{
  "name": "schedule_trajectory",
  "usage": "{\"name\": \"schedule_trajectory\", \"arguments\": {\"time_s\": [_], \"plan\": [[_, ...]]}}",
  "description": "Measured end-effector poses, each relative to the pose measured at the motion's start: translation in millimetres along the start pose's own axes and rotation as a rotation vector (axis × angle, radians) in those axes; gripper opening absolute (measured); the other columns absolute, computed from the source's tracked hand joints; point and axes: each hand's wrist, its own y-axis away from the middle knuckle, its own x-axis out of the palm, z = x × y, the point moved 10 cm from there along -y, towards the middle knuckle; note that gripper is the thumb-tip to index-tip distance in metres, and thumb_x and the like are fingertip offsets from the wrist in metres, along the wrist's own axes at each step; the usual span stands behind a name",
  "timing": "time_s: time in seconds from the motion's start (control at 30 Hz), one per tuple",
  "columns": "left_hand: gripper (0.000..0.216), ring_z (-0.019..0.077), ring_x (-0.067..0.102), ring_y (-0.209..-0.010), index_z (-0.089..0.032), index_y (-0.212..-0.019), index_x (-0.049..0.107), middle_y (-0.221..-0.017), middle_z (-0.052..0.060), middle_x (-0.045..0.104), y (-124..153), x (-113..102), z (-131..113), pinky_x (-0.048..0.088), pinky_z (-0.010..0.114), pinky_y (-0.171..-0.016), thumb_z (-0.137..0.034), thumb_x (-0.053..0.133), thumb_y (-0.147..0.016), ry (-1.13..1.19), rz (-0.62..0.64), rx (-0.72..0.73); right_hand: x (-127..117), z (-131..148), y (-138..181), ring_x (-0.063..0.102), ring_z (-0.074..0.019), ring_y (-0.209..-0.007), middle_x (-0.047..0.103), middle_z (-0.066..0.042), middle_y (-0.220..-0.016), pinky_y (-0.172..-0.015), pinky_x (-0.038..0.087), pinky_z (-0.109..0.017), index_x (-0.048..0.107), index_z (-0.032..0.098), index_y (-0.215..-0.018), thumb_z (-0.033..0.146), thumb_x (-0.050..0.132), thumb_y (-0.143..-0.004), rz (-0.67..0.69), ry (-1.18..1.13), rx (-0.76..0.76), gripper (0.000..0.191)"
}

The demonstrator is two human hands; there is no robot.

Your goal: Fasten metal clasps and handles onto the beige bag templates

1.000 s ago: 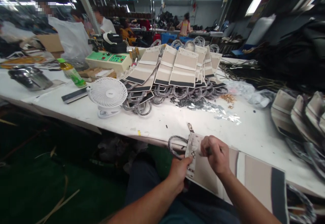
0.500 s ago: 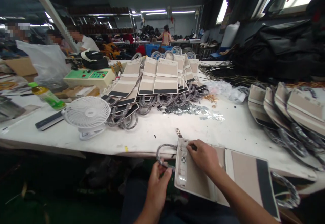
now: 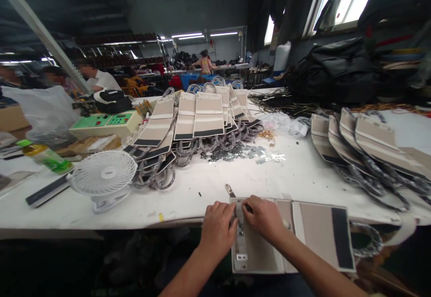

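A beige bag piece (image 3: pixel 318 225) lies opened out over the table's front edge, with a dark strip at its right end. Its left edge carries metal fittings (image 3: pixel 241 257). A plastic-wrapped handle (image 3: pixel 367 239) loops out at its right side. My left hand (image 3: pixel 218 225) is closed at the left edge, its fingers curled against the piece; the handle on that side is hidden behind it. My right hand (image 3: pixel 262 218) rests on the piece beside it, pinching a small dark thing (image 3: pixel 248 208). A metal zip-pull-like tab (image 3: pixel 230 190) sticks out past the top left corner.
Piled bag pieces (image 3: pixel 208 113) stand behind, with more at the right (image 3: pixel 373 135). Loose metal plates (image 3: pixel 235 152) and gold fittings (image 3: pixel 266 135) lie mid-table. At left are a white fan (image 3: pixel 104 173), a bottle (image 3: pixel 45 155) and a control box (image 3: pixel 107 124). People sit farther back.
My left hand has moved up and right, from the left handle loop to the edge of the bag piece. The piece lies straighter. The camera view has shifted right and up.
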Motion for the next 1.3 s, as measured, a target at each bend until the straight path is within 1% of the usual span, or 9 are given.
{"name": "schedule_trajectory", "arguments": {"time_s": [0.1, 0.23, 0.47, 0.63, 0.87, 1.0, 1.1, 1.2, 1.3], "plan": [[0.042, 0.0300, 0.058, -0.114, -0.025, -0.137, 0.063, -0.126, 0.008, 0.069, 5, -3, 2, 0.047, 0.049, -0.094, -0.024, 0.066, -0.095, -0.003, -0.010, 0.004, 2, -3, -1, 0.071, -0.0203, -0.086, 0.077, -0.003, -0.095, -0.068, 0.033, -0.030, 0.074, 0.024, -0.091, 0.033, 0.056, -0.103, -0.008, -0.015, 0.008, 0.023], [0.038, 0.0307, 0.057, -0.121, -0.027, -0.137, 0.064, -0.141, 0.007, 0.064, -3, -2, 9, 0.046, 0.050, -0.096, -0.029, 0.063, -0.099, -0.032, 0.006, 0.009, 1, -8, -4, 0.071, -0.0214, -0.086, 0.077, -0.002, -0.096, -0.067, 0.033, -0.031, 0.076, 0.026, -0.095, 0.034, 0.057, -0.103, -0.024, -0.037, 0.067, 0.022], [0.043, 0.0301, 0.054, -0.127, -0.024, -0.144, 0.058, -0.156, 0.006, 0.054, -3, 8, 10, 0.045, 0.052, -0.099, -0.028, 0.059, -0.102, -0.092, 0.014, 0.101, 9, 5, 16, 0.070, -0.0223, -0.082, 0.074, -0.003, -0.093, -0.069, 0.036, -0.032, 0.075, 0.025, -0.105, 0.031, 0.058, -0.102, -0.095, 0.024, 0.004, 0.018], [0.046, 0.0304, 0.055, -0.127, -0.022, -0.147, 0.056, -0.154, 0.007, 0.058, -4, 16, 11, 0.045, 0.051, -0.098, -0.024, 0.059, -0.102, -0.110, -0.012, 0.166, 13, 6, 14, 0.070, -0.0214, -0.083, 0.074, -0.002, -0.093, -0.071, 0.039, -0.031, 0.075, 0.026, -0.105, 0.028, 0.058, -0.100, -0.099, -0.003, -0.010, 0.018], [0.044, 0.0300, 0.057, -0.120, -0.023, -0.145, 0.059, -0.149, 0.008, 0.062, -7, 15, 10, 0.047, 0.050, -0.093, -0.023, 0.060, -0.101, -0.096, -0.037, 0.210, 15, 5, 12, 0.070, -0.0209, -0.084, 0.074, -0.003, -0.093, -0.074, 0.043, -0.029, 0.075, 0.026, -0.104, 0.026, 0.057, -0.100, -0.085, -0.019, -0.036, 0.019], [0.045, 0.0293, 0.058, -0.120, -0.023, -0.145, 0.059, -0.148, 0.007, 0.062, -8, 13, 10, 0.047, 0.049, -0.093, -0.024, 0.062, -0.100, -0.071, -0.009, 0.190, 17, 6, 11, 0.071, -0.0214, -0.085, 0.076, -0.005, -0.097, -0.074, 0.046, -0.028, 0.076, 0.026, -0.106, 0.028, 0.055, -0.101, -0.059, -0.030, -0.027, 0.022], [0.043, 0.0293, 0.058, -0.121, -0.023, -0.142, 0.062, -0.146, 0.006, 0.065, -9, 10, 14, 0.047, 0.049, -0.093, -0.025, 0.066, -0.099, -0.029, 0.014, 0.150, 14, 6, 6, 0.073, -0.0221, -0.088, 0.078, -0.005, -0.099, -0.076, 0.049, -0.028, 0.078, 0.026, -0.107, 0.028, 0.057, -0.098, 0.003, -0.121, -0.032, 0.023], [0.042, 0.0296, 0.059, -0.121, -0.025, -0.140, 0.064, -0.144, 0.006, 0.066, -9, 7, 16, 0.047, 0.049, -0.094, -0.027, 0.067, -0.098, 0.017, 0.015, 0.138, -1, -11, -10, 0.074, -0.0216, -0.092, 0.081, -0.003, -0.101, -0.081, 0.052, -0.028, 0.082, 0.027, -0.103, 0.029, 0.060, -0.094, 0.037, -0.264, -0.003, 0.023], [0.041, 0.0297, 0.059, -0.122, -0.027, -0.138, 0.065, -0.144, 0.006, 0.067, -8, 5, 20, 0.047, 0.049, -0.096, -0.028, 0.068, -0.097, 0.062, -0.003, 0.122, -35, -68, -35, 0.074, -0.0214, -0.099, 0.081, -0.002, -0.111, -0.087, 0.054, -0.029, 0.083, 0.028, -0.106, 0.041, 0.058, -0.096, -0.053, -0.204, 0.191, 0.030]]}}
